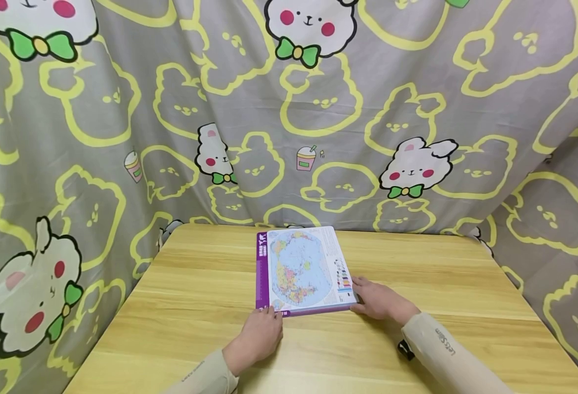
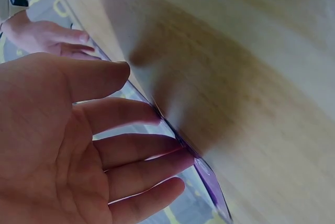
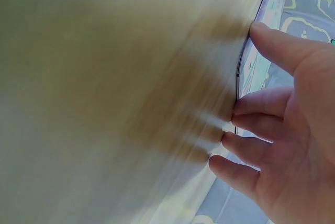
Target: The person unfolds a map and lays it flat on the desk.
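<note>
A flat box (image 1: 302,268) with a world map on its cover and a purple strip down its left side lies on the wooden table. My left hand (image 1: 261,332) is at its near left corner. In the left wrist view, the fairly straight fingertips meet the purple edge (image 2: 211,186), and the thumb stands apart. At the near right corner, my right hand (image 1: 379,300) touches the box, thumb at the front edge and fingers along the right side. The right wrist view has the right fingers (image 3: 246,148) spread and lightly bent, fingertips right at the box's edge.
The wooden table (image 1: 180,284) runs back to a grey curtain (image 1: 249,98) printed with yellow outlines and white rabbits. More curtain hangs at both sides. A black strap (image 1: 405,350) shows by the right sleeve.
</note>
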Demonstrator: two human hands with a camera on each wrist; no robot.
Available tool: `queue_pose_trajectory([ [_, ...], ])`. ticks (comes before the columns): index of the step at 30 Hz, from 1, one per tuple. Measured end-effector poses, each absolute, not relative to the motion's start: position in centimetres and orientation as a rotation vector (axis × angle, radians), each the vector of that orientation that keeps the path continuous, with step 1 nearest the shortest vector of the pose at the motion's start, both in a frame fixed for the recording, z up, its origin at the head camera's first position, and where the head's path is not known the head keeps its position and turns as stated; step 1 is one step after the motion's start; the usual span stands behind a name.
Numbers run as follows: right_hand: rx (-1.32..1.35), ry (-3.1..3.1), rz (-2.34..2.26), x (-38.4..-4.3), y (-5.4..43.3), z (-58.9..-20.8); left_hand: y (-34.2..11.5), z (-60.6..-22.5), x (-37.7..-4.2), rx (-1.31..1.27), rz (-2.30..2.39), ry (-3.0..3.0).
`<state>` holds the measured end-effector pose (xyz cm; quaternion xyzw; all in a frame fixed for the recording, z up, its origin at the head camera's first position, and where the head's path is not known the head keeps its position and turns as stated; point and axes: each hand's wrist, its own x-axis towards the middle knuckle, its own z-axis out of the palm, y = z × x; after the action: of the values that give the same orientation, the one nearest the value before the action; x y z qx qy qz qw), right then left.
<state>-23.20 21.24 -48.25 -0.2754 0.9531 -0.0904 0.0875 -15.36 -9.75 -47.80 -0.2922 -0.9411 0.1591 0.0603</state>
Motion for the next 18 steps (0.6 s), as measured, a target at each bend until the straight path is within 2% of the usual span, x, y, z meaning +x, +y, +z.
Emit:
queue_pose_trajectory([
  [12,-1.016,2.898,-0.148,-22.4,21.8,-48.3,-10.5,-48.1,-15.7,-0.889,0.309,-2.931],
  [18,-0.989,2.909,-0.090,-21.5,21.4,-48.0,-11.1,-48.0,-15.7,-0.900,0.160,-2.979],
])
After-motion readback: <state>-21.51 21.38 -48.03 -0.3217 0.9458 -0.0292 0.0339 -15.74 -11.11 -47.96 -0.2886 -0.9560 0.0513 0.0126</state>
